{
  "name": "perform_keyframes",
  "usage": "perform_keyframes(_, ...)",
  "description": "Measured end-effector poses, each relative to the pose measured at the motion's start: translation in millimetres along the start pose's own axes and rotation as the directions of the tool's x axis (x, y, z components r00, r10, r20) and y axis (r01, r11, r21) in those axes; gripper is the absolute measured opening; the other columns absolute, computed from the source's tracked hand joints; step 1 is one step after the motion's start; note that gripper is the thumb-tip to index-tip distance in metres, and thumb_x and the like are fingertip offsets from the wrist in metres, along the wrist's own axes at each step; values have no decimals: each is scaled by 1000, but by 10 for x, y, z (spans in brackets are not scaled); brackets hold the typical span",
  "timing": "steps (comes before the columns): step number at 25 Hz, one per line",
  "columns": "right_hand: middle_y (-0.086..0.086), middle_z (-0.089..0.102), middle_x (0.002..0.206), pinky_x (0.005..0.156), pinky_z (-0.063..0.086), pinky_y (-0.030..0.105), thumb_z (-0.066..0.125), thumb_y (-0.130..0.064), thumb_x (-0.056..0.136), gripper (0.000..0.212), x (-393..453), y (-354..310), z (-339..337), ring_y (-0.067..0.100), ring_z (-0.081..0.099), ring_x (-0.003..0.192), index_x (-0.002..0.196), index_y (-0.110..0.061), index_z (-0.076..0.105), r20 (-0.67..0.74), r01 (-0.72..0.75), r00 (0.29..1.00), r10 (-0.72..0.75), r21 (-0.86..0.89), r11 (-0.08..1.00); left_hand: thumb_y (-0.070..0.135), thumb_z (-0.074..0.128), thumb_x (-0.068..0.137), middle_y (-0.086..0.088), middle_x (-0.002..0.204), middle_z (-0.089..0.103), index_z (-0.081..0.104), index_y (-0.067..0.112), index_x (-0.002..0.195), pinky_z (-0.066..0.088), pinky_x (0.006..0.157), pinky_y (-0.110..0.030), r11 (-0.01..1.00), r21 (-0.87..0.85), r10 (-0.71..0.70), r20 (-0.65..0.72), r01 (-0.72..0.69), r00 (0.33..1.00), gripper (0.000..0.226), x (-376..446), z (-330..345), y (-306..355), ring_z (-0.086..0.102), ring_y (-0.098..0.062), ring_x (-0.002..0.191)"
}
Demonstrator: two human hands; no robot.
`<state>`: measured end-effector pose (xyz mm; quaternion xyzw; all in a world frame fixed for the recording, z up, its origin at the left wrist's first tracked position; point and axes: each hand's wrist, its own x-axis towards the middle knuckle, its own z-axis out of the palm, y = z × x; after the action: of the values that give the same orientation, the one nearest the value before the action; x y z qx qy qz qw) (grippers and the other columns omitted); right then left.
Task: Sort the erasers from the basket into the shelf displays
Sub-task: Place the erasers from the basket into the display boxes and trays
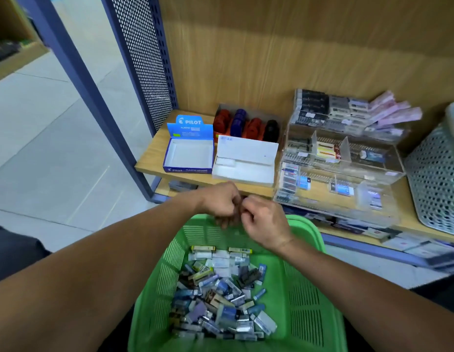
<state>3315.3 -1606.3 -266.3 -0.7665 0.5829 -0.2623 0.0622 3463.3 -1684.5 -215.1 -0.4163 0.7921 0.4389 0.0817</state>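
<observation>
Left hand [220,203] and right hand [265,221] meet fingertip to fingertip above the far rim of the green basket [154,301], fingers curled; what they pinch cannot be told. Loose erasers [220,298] fill the basket floor. The blue Pilot box [189,153] stands empty at the shelf's [151,156] left end.

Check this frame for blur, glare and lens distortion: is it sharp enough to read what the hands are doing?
Head view: wide-angle bend curves the blue post; motion blur smears the wood panel and shelf edges; glare washes the clear display case. Left hand and right hand meet above the green basket, fingers curled, but their grip is too soft to read.
</observation>
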Motion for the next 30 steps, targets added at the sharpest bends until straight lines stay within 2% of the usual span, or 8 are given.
perform_keyframes(3,2,63,80,62,56,40,52,-9,84,11,-419,17,127,24,61,68,83,-13,62,365,-39,926,94,-154,987,-9,51,87,-11,68,69,67,5,77,61,59,-36,986,166,-78,293,30,953,24,64,373,-193,67,-21,56)
perform_keyframes(6,8,62,101,81,57,39,65,-21,91,23,-672,152,375,26,64,91,109,-8,62,741,-279,544,393,-282,918,1,57,88,-12,91,64,65,10,91,58,79,-42,876,479,-191,228,61,955,12,145,804,-444,60,-26,78)
perform_keyframes(9,15,59,129,93,52,36,69,-29,90,45,-815,337,638,30,60,112,128,-7,56,759,-437,413,503,-319,841,18,67,92,-17,127,56,52,4,129,48,89,-37,852,485,-325,195,197,925,42,224,1213,-697,57,-33,113)
perform_keyframes(13,21,29,153,108,40,32,68,-30,89,75,-912,423,977,35,39,137,149,-9,29,754,-632,284,592,-317,708,43,80,80,-16,137,54,50,3,133,49,100,-40,823,492,-446,246,285,861,73,319,1662,-1069,55,-32,123)
perform_keyframes(18,16,34,134,98,46,36,77,-24,78,68,-1140,323,1279,38,47,120,134,-16,40,668,-655,330,667,-347,671,46,87,69,-16,149,45,33,4,147,44,107,-41,847,393,-472,251,357,845,104,305,1727,-1304,49,-33,133)
perform_keyframes(21,14,46,127,95,48,33,83,-32,68,72,-1200,316,1386,33,52,116,128,-12,49,702,-721,268,660,-308,621,56,88,63,-15,153,41,27,5,150,42,109,-42,860,345,-466,229,376,855,118,320,1776,-1294,45,-33,137)
perform_keyframes(25,10,66,111,84,57,33,89,-29,63,55,-1101,438,1324,24,66,96,109,-9,66,743,-813,175,646,-261,520,56,89,62,-14,148,48,31,5,147,43,107,-38,847,257,-508,138,465,850,115,299,1863,-1290,48,-33,134)
perform_keyframes(30,8,64,93,71,54,34,91,-24,66,47,-1149,387,1303,21,65,81,97,-8,60,743,-833,194,640,-220,508,43,91,64,-11,154,41,27,8,153,41,109,-37,834,39,-550,115,550,827,115,280,1862,-1277,41,-33,139)
